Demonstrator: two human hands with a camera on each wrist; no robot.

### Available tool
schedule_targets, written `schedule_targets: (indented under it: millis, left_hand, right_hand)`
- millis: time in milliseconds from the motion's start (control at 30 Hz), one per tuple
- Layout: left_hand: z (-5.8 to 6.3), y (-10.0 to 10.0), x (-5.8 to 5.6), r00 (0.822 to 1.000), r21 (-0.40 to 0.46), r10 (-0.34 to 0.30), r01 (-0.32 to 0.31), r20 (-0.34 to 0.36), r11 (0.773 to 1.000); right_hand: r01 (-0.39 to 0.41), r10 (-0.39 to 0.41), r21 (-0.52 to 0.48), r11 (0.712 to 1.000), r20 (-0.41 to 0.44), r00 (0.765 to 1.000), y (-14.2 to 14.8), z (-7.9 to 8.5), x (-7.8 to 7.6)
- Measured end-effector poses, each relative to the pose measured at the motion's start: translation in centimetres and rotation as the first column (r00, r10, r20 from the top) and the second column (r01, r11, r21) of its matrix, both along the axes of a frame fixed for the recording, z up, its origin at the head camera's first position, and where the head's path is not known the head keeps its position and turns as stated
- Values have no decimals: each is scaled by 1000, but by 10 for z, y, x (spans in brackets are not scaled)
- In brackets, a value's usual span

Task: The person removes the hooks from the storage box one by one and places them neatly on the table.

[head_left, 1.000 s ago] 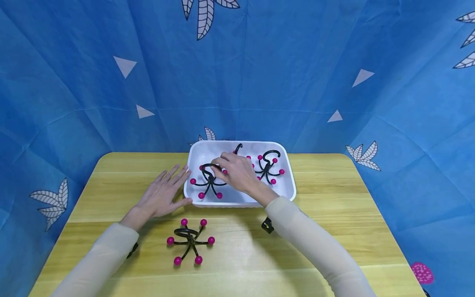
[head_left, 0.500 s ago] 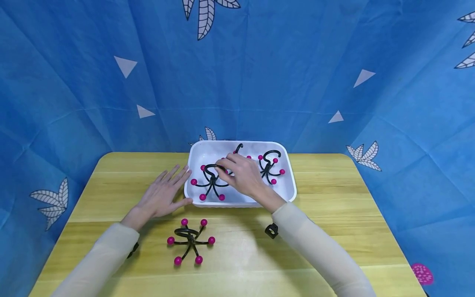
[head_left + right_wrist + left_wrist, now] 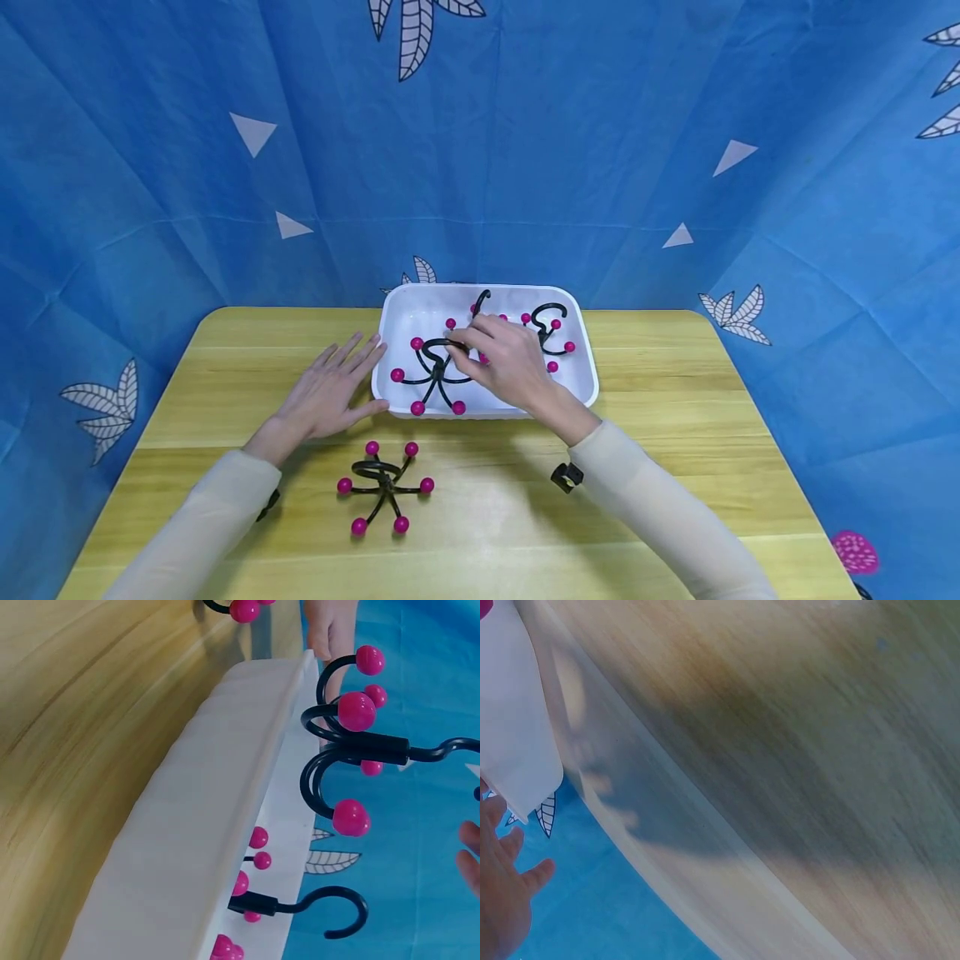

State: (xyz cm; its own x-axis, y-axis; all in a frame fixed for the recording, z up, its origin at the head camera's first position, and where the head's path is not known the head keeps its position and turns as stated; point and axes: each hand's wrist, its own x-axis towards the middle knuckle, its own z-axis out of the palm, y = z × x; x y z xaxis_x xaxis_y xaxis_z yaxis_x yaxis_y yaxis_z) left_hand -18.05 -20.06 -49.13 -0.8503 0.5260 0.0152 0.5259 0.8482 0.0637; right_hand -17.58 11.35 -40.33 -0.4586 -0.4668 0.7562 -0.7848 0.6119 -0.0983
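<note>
My right hand (image 3: 510, 362) pinches the curved top of a black hook hanger (image 3: 438, 371) with several arms tipped in pink balls. It hangs over the white tray (image 3: 480, 412); the right wrist view shows this hanger (image 3: 371, 748) above the rim, its hook end running towards my fingers (image 3: 469, 859). My left hand (image 3: 322, 392) lies with straight, spread fingers against the tray's left end. Another such hanger (image 3: 542, 335) is in the tray's right part, partly hidden by my right hand. Behind that hand shows the hook (image 3: 482, 302) of one more.
On the wooden table (image 3: 675, 500), in front of the tray, lies another black hanger (image 3: 386, 483) with pink balls. A blue printed curtain (image 3: 480, 167) hangs behind and at both sides of the table.
My right hand has moved right and a little nearer with the pinched hanger, now covering more of the right-hand hanger. My left hand stays at the tray.
</note>
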Motion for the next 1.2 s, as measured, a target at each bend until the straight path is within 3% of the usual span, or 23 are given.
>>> schedule_targets:
  millis: [500,1200]
  left_hand:
    - [0,-1,0,1000,1,-1,1,-8,1000]
    - [-3,-2,-1,1000,-2,-12,12,-14,1000]
  right_hand:
    - [-53,53,-2,999,-34,998,17,11,21]
    - [-116,116,2,993,-82,990,49,11,57]
